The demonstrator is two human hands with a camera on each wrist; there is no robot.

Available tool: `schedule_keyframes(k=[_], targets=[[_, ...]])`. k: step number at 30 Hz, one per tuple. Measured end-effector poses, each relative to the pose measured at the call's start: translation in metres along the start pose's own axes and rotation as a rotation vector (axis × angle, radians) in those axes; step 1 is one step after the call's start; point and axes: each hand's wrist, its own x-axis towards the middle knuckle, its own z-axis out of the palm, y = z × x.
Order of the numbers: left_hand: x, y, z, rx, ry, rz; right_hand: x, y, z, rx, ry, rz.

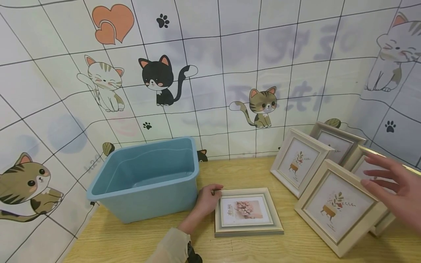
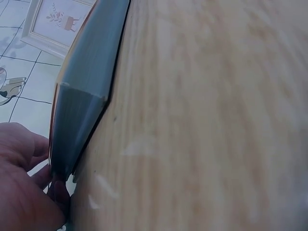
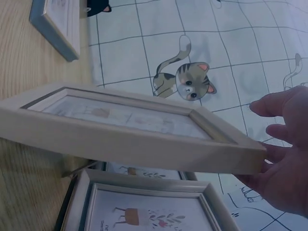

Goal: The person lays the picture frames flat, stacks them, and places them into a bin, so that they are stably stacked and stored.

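A cream picture frame with a pink flower print (image 1: 246,211) lies flat on the table. My left hand (image 1: 207,201) pinches it at its far left corner; the left wrist view shows the curled fingers (image 2: 57,192) at the corner of its blue-grey side. On the right, my right hand (image 1: 396,184) is beside the upper edge of a leaning frame with a plant-pot print (image 1: 338,208), fingers spread apart. The right wrist view has that hand (image 3: 288,154) at the end of a tilted frame (image 3: 144,149); whether it touches is unclear.
A light blue plastic bin (image 1: 148,199) stands left of the flat frame. More picture frames lean at the right, among them one with a plant print (image 1: 300,162) and one behind it (image 1: 338,142). A cat-patterned sheet (image 1: 210,87) backs the wooden table (image 1: 250,248).
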Motion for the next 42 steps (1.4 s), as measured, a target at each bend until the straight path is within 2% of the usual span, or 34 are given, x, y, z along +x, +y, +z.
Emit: schedule_keyframes(k=[3,6,11,15,20,26,30,33,38,42], targets=[[0.0,0.001,0.0,0.009,0.009,0.005,0.002,-0.01,-0.001,0.01,-0.037,0.015],[0.001,0.002,0.0,0.005,0.02,-0.005,0.005,-0.011,-0.004,0.016,-0.106,0.03],[0.0,0.007,-0.001,0.005,0.057,0.018,0.01,-0.011,-0.007,-0.052,-0.2,0.034],[-0.001,0.01,0.0,0.001,0.087,0.016,0.013,-0.017,-0.008,-0.098,-0.212,0.02],[-0.003,0.014,-0.001,-0.014,0.122,0.037,0.012,-0.02,-0.009,-0.139,-0.225,0.041],[-0.008,0.021,-0.002,-0.062,0.145,0.051,0.003,-0.02,-0.008,-0.07,-0.227,0.109],[-0.011,0.03,-0.003,-0.076,0.131,0.089,-0.001,-0.024,-0.009,-0.002,-0.226,0.189],[-0.014,0.04,-0.004,-0.087,0.099,0.127,-0.005,-0.029,-0.009,0.094,-0.23,0.241],[-0.02,0.06,-0.006,-0.124,0.017,0.179,-0.012,-0.039,-0.002,0.264,-0.217,0.25],[-0.025,0.075,-0.009,-0.194,-0.096,0.219,-0.016,-0.049,0.014,0.33,-0.21,0.222]])
